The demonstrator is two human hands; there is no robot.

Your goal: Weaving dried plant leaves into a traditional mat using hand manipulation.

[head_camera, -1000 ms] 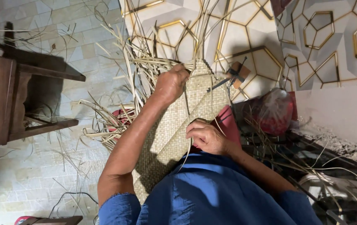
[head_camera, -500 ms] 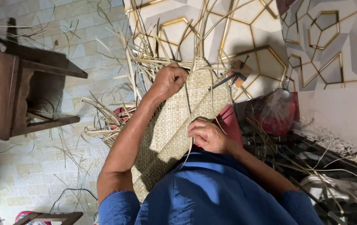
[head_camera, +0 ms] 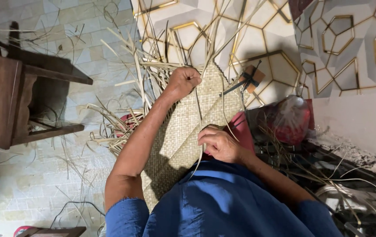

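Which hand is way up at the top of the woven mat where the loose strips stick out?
The left hand, fisted at the woven mat's far edge; the right hand rests lower.

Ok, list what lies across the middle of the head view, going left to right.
Dark wooden furniture → loose pale straw strips → left hand, fisted at the top of the woven mat → right hand on the mat's right edge → red plastic bag → plain grey wall.

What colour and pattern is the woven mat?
Pale straw woven mat, fine checkered plaiting; head view.
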